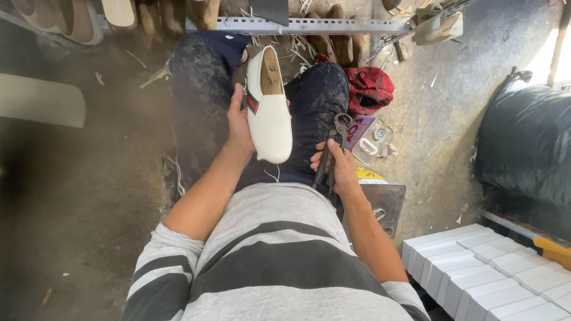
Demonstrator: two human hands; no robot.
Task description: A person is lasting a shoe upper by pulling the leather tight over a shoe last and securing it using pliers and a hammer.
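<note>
So here the left hand is wrapped around the side of a white shoe, fingers curled behind it and thumb up along the edge near the green and red stripe. The shoe rests on the lap, toe pointing toward the body, opening facing up, with a tan insole visible inside. The right hand is clenched around a pair of dark pliers, handles tucked in the palm, the head sticking up past the fingertips and a bit to the right of the shoe's toe. The pliers aren't touching the shoe, just beside it.

How far along? My read: the upper looks finished and clean, the stripe is on, the insole is in. A thin thread dangles just below the toe, close to the left wrist, so maybe some trimming or pulling is left, but I can't tell for sure. I can't see the sole at all from this angle, so no idea what state it's in.

Beyond the right knuckles there's a red plaid cloth on the floor and a clear plastic box with small bits. White boxes are stacked well off past the right elbow, next to a black bag. Scraps litter the floor.
</note>
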